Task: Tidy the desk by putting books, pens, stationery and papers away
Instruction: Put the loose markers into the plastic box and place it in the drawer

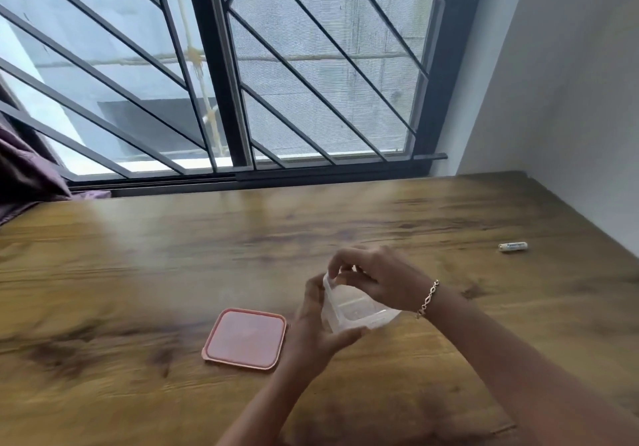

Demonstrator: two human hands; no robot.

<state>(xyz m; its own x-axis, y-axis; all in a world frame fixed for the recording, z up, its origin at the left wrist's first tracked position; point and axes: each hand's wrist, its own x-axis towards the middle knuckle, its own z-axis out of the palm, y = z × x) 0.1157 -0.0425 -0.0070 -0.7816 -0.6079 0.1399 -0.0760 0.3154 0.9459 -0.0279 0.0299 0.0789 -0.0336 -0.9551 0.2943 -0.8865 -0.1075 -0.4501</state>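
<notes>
A small clear plastic container (pixel 352 311) is held tilted just above the wooden desk (pixel 173 255). My left hand (pixel 318 328) grips it from the left and underneath. My right hand (pixel 377 283) curls over its top rim, fingertips at the far edge; what the fingers pinch is hidden. The container's pink square lid (pixel 246 339) lies flat on the desk just left of my left hand. A white battery (pixel 513 247) lies on its side far to the right.
A barred window (pixel 221 65) runs along the desk's far edge and a white wall (pixel 570 117) bounds its right side. Purple fabric (pixel 24 172) hangs over the far left corner.
</notes>
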